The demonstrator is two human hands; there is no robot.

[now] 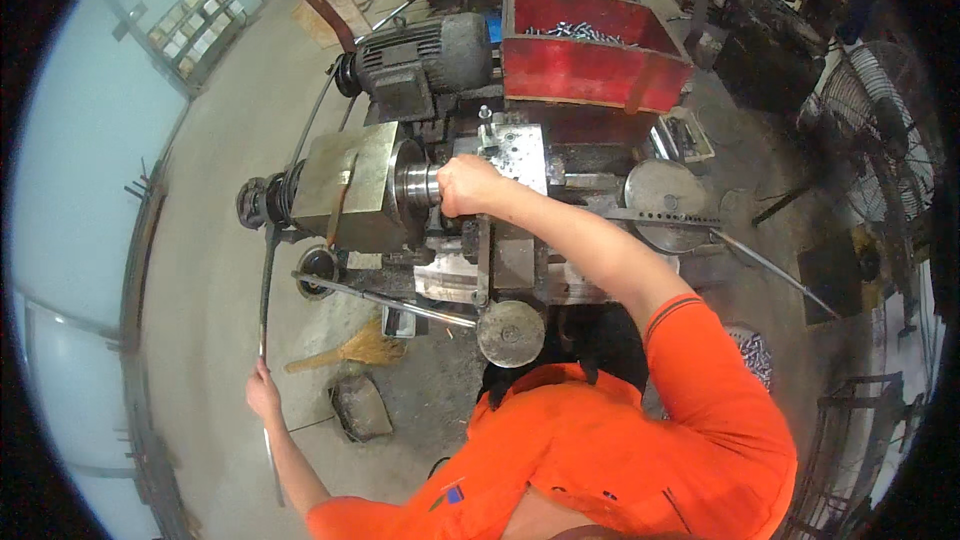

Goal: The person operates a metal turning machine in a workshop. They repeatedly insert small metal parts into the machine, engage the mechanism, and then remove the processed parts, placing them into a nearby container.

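Note:
My left hand is wrapped round a long metal lever that hangs down from the left end of a small lathe. The lathe's headstock is a boxy metal housing with a bright round spindle nose on its right side. Right at the front of that spindle, my right hand is closed, its fingers curled in. Whatever it holds is hidden behind the hand. Just beyond it sits a flat metal tool slide with an upright bolt.
Behind the lathe stand a motor and a red bin with many small metal parts. A lever bar and round plate jut toward me. A broom and dustpan lie on the floor; a fan stands right.

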